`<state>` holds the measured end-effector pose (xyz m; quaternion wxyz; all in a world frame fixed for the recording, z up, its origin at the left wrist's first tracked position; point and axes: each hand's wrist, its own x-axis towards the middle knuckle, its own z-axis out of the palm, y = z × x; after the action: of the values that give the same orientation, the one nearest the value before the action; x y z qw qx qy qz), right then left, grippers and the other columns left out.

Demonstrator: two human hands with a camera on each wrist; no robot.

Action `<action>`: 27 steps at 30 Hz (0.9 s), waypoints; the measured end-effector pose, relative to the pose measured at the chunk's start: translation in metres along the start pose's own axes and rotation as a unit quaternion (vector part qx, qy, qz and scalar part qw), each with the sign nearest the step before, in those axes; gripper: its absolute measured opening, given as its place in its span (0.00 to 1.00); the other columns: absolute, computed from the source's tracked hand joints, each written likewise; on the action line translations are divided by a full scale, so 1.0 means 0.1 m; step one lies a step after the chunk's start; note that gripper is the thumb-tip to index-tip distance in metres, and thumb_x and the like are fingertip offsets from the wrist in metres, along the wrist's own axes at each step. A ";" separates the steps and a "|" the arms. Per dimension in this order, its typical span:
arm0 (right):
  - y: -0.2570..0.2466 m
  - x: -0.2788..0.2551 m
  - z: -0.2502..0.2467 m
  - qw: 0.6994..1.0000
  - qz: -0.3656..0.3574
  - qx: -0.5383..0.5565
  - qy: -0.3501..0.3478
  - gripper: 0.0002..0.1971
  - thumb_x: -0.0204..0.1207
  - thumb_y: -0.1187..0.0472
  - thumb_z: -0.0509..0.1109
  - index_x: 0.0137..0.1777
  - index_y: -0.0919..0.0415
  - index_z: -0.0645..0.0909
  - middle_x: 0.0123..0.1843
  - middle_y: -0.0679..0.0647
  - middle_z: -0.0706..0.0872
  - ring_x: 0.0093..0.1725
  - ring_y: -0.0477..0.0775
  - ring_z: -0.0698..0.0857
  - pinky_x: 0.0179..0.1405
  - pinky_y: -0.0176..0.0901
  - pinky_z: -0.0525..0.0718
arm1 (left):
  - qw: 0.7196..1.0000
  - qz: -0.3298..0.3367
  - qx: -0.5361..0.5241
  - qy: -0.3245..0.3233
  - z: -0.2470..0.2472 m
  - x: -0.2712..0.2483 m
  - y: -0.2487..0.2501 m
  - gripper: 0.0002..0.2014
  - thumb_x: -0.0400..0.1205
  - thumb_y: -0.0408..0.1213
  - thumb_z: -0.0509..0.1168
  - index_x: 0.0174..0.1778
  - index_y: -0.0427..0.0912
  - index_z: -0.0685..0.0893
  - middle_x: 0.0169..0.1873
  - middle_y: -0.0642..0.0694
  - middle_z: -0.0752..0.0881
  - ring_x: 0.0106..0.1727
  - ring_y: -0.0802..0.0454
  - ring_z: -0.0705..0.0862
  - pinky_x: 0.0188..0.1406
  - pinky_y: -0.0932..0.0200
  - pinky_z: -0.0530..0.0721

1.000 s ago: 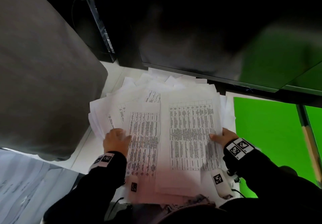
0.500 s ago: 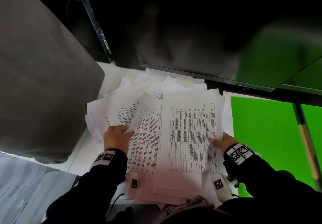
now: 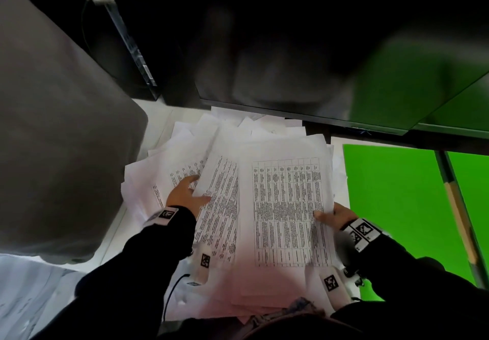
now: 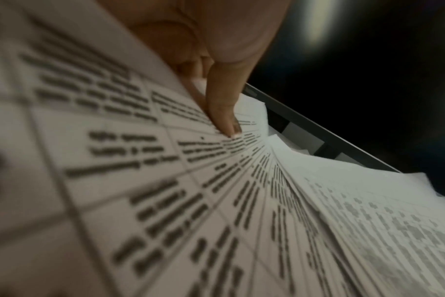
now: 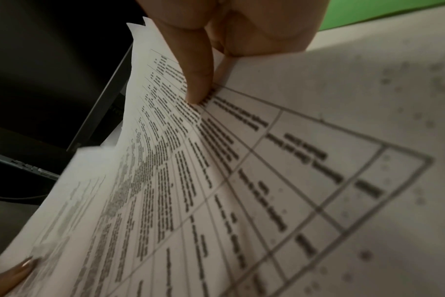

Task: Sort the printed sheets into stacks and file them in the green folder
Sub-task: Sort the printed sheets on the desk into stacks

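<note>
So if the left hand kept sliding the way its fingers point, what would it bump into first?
Probably just more paper. The left hand points up and away across the loose printed sheets. Beyond them stands the dark monitor, though how far off is unclear.

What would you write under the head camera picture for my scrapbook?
Two hands, left hand and right hand, hold printed sheets beside a green folder.

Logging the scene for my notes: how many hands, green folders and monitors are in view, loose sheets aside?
hands: 2 (left hand, right hand)
green folder: 1
monitor: 1
Total: 4
The printed sheets overlap too much to count.
</note>
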<state>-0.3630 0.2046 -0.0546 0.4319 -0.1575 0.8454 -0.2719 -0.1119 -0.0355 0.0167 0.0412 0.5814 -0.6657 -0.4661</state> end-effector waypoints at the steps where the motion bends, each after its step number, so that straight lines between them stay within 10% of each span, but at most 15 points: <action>1: -0.02 -0.02 -0.01 1.000 0.003 -0.010 -0.002 0.15 0.69 0.46 0.73 0.51 0.51 0.80 0.37 0.44 0.84 0.45 0.53 0.84 0.47 0.44 0.79 | 1.000 -0.012 -0.001 0.011 -0.03 -0.04 0.00 0.27 0.75 0.36 0.72 0.70 0.40 0.75 0.60 0.41 0.83 0.54 0.45 0.82 0.52 0.64 0.71; 10: -0.43 -0.21 0.01 0.999 -0.019 0.030 0.020 0.14 0.73 0.54 0.73 0.58 0.55 0.82 0.47 0.52 0.86 0.51 0.54 0.83 0.51 0.41 0.76 | 0.990 -0.002 -0.126 0.062 -0.18 -0.19 -0.31 0.08 0.79 0.45 0.66 0.47 0.46 0.86 0.37 0.50 0.90 0.41 0.47 0.89 0.45 0.51 0.87; 16: -0.81 -0.42 0.10 0.994 -0.081 0.056 0.038 0.18 0.76 0.54 0.69 0.64 0.59 0.79 0.55 0.55 0.86 0.57 0.53 0.82 0.54 0.37 0.72 | 0.968 0.042 -0.242 0.049 -0.18 -0.37 -0.13 0.05 0.80 0.35 0.66 0.41 0.48 0.87 0.29 0.58 0.90 0.33 0.59 0.88 0.28 0.71 0.82; 20: -0.94 -0.53 0.15 0.991 -0.099 0.084 0.029 0.23 0.77 0.55 0.68 0.70 0.58 0.70 0.54 0.51 0.81 0.53 0.51 0.80 0.48 0.38 0.78 | 0.968 0.040 -0.243 0.042 -0.05 -0.54 0.05 0.10 0.83 0.43 0.62 0.52 0.48 0.87 0.41 0.55 0.90 0.44 0.53 0.86 0.36 0.69 0.82; 23: -0.97 -0.58 0.16 0.987 -0.115 0.108 0.013 0.24 0.75 0.57 0.70 0.70 0.54 0.71 0.59 0.50 0.84 0.60 0.54 0.82 0.67 0.51 0.78 | 0.965 0.042 -0.254 0.044 0.01 -0.69 0.16 0.20 0.85 0.47 0.54 0.72 0.44 0.76 0.67 0.54 0.79 0.70 0.55 0.76 0.60 0.78 0.63; 27: -1.13 -0.73 0.04 0.974 -0.172 0.135 0.063 0.16 0.77 0.65 0.67 0.64 0.56 0.79 0.52 0.49 0.86 0.52 0.48 0.85 0.57 0.33 0.82 | 0.971 0.116 -0.209 0.031 0.07 -0.79 0.35 0.09 0.86 0.40 0.55 0.60 0.56 0.73 0.56 0.71 0.76 0.62 0.67 0.75 0.67 0.66 0.69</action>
<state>-0.3137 0.1490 0.0579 0.3420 -0.2234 0.7863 -0.4635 -0.1160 0.0291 0.0749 0.2361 0.4933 -0.6148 -0.5682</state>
